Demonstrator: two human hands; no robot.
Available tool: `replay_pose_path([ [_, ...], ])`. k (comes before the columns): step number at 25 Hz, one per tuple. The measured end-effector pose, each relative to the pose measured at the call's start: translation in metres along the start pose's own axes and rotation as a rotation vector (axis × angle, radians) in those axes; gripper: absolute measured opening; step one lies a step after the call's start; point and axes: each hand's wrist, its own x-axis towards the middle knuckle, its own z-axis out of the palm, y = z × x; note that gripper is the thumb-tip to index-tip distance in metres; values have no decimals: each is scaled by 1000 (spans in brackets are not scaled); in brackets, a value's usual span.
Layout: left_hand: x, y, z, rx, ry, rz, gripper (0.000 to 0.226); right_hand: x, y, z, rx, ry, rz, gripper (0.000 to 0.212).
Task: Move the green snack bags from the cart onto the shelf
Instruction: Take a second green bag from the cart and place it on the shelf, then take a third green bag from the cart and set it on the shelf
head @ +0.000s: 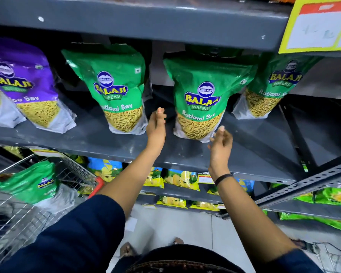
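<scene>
Three green snack bags stand upright on the grey shelf (106, 142): one at the left (114, 85), one in the middle (201, 95), one at the right (274, 85). My left hand (157, 127) is just left of the middle bag's lower edge, fingers apart, holding nothing. My right hand (221, 143) hovers at that bag's lower right corner, also open and apart from it. Another green snack bag (31, 182) lies in the wire cart (14, 213) at the lower left.
Purple snack bags (22, 85) stand at the shelf's far left. A yellow price sign (319, 24) hangs from the shelf above. Lower shelves hold yellow and green packets (179, 180). A slanted metal strut (303, 184) sits at the right. Bare shelf lies right of the bags.
</scene>
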Motion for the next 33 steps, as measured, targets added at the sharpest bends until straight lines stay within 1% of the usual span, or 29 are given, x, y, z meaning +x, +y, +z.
replay_pose_path([
  [2,-4,-10,-32,-28,78,69,34,-21,7,15,17,-18,8,17],
  [4,-11,-18,-71,-14,161,104,30,-46,16,38,12,-104,20,15],
  [6,-18,-23,-120,1,255,131,31,-75,31,73,-32,-246,33,14],
  [8,-22,-34,-185,16,385,110,33,-111,51,119,-114,-425,38,14],
  [11,-27,-64,-301,142,650,7,37,-168,85,195,-257,-673,56,10],
  [13,-35,-94,-377,195,784,-158,35,-202,118,246,-369,-830,125,13],
  [14,-39,-111,-417,222,814,-270,34,-222,137,272,-416,-906,187,13],
  [15,-40,-125,-446,268,802,-384,33,-233,153,291,-465,-963,260,9],
  [16,-39,-144,-475,338,751,-488,33,-242,169,310,-503,-1007,346,10],
  [18,-27,-176,-521,415,590,-648,34,-248,197,345,-584,-1039,483,33],
  [19,-17,-191,-536,409,519,-683,32,-246,208,360,-609,-1028,480,37],
  [20,-6,-192,-542,389,456,-672,27,-243,216,372,-633,-1015,449,34],
  [21,4,-180,-542,358,426,-657,28,-239,223,384,-629,-994,453,24],
  [22,13,-164,-538,304,421,-623,34,-238,231,393,-624,-972,475,16],
  [24,23,-152,-529,274,435,-607,37,-235,239,401,-652,-951,502,22],
  [25,26,-153,-526,271,464,-610,37,-234,246,401,-679,-931,488,20],
  [26,24,-156,-526,285,483,-615,37,-233,250,398,-702,-920,437,10],
  [27,23,-161,-526,311,489,-616,38,-233,253,392,-733,-923,393,11],
  [28,19,-170,-528,353,493,-613,37,-233,260,386,-770,-917,349,23],
  [29,16,-178,-531,394,493,-620,36,-234,261,377,-773,-908,330,29],
  [31,12,-209,-537,393,495,-594,31,-239,251,361,-723,-891,345,30],
  [33,-7,-176,-523,396,498,-538,21,-247,230,345,-614,-875,354,29],
])
